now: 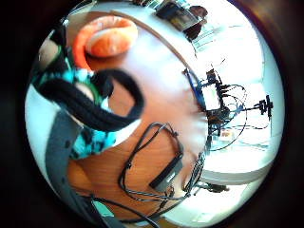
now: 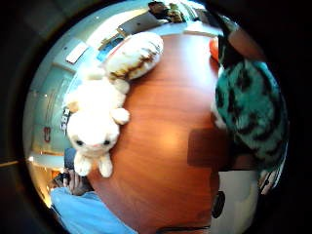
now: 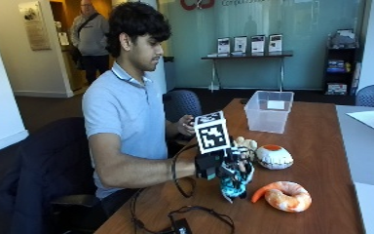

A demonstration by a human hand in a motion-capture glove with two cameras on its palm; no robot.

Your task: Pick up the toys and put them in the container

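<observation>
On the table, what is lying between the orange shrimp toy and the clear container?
In the outside view, a round white toy lies between the shrimp and the container; otherwise bare table.

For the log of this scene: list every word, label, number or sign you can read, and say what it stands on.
Glass wall behind the person: grey lettering beginning "Co", the rest too blurred to read; beside it, part of a red logo, unreadable.
Container: a white label, no legible text.
Framed sheets on the side table: too small to read.
Poster on the left wall: blurred.
Toys: no text visible.
</observation>
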